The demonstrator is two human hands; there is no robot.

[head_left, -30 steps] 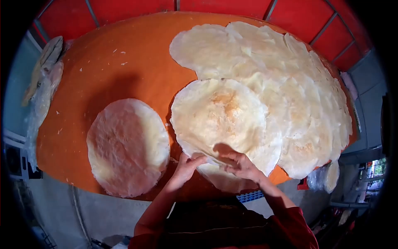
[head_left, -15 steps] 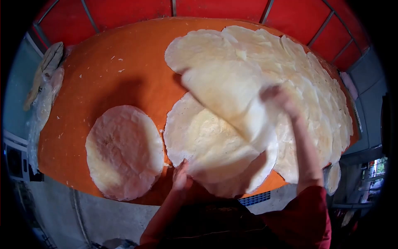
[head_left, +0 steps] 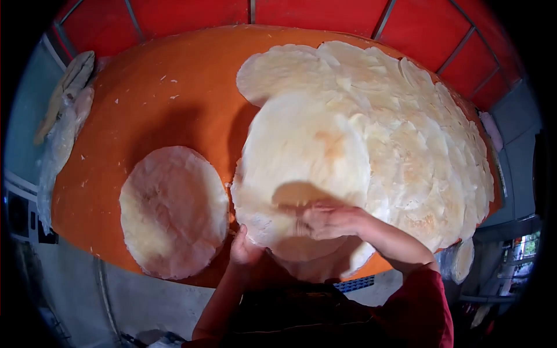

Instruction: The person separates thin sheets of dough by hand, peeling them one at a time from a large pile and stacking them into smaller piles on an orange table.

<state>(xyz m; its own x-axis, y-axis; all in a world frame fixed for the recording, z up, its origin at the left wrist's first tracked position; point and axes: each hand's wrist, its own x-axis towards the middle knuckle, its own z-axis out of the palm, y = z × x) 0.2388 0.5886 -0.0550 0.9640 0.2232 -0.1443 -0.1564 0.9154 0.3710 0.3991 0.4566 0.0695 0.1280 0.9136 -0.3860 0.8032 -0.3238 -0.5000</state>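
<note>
Right hand (head_left: 328, 220): open, palm flat on top sheet (head_left: 307, 151), likely pressing it level. Left hand (head_left: 243, 250): at sheet's near edge, fingers tucked under, grip unclear; probably steadying. Top sheet near desk's front middle, overlapping fanned sheets (head_left: 423, 133) on right. Round pile (head_left: 174, 211) left, apart. Orange desk (head_left: 168, 98), crumb-flecked. Bagged sheets (head_left: 61, 116) at far-left edge. Red panelled wall (head_left: 191, 11) behind.

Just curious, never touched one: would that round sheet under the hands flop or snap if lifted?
Probably light: the round sheet looks very thin. Likely fragile at the rim; white flakes dot the orange table. The right hand lies flat on it, so perhaps it slides easily.
</note>
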